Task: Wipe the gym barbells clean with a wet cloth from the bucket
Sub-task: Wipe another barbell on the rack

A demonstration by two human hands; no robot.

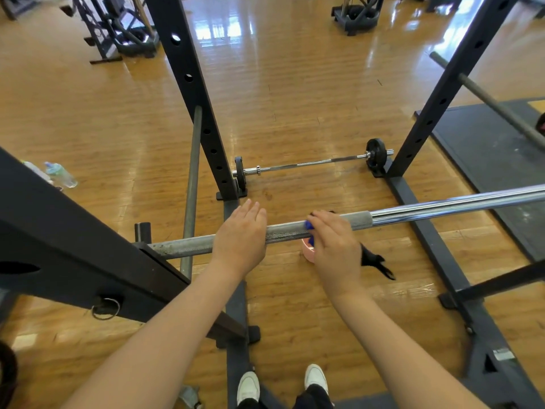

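1. Below the right hand [334, 246] a pink bucket [307, 251] peeks out (contents hidden).
2. Right fingers curl over a blue cloth [309, 225] on the barbell [362, 219].
3. Left hand [240, 234] lies on the bar, fingers straight, pressed together.

Glossy wooden floor [295, 84], black rack uprights [188, 84]

Long steel barbell [324, 225] across mid-frame: rough grey knurling at centre, mirror-bright chrome toward the right. Glossy amber wood-plank floor [295, 84] throughout. Matt black painted-metal rack upright [188, 84], upper left.
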